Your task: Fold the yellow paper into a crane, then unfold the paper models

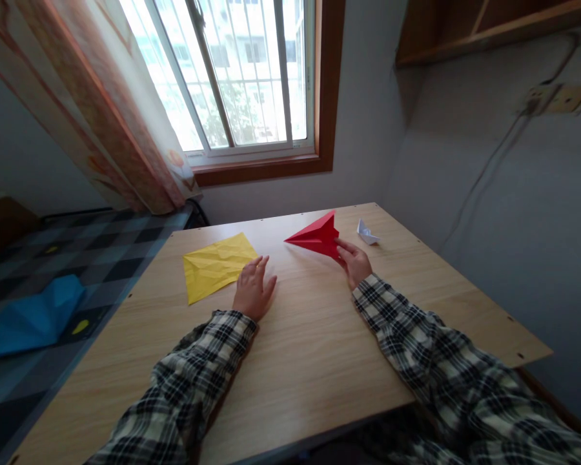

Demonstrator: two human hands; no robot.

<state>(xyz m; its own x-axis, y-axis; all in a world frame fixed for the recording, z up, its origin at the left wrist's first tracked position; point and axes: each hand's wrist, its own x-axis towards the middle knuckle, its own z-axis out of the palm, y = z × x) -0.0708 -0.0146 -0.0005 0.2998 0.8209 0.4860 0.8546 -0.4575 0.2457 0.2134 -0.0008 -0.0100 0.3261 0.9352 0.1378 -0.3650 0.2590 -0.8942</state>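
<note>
A red paper airplane [314, 236] points its nose to the left above the far middle of the table. My right hand [354, 261] pinches it by its rear end, fingers and thumb closed on the paper. Just left of centre my left hand [254, 287] rests with its fingers apart and nothing in them. Its fingertips lie beside the right edge of a creased yellow paper sheet [215, 266]; whether they touch it I cannot tell. A small white paper boat [366, 232] sits beyond my right hand, near the back right corner.
The pale wooden table [310, 355] stands below a barred window [242, 77]. To its left, a blue folded paper [39, 313] lies on a checked bed cover [111, 258]. A curtain [111, 110] hangs at the left. On the right wall, a cord [484, 168] drops from a socket [561, 98].
</note>
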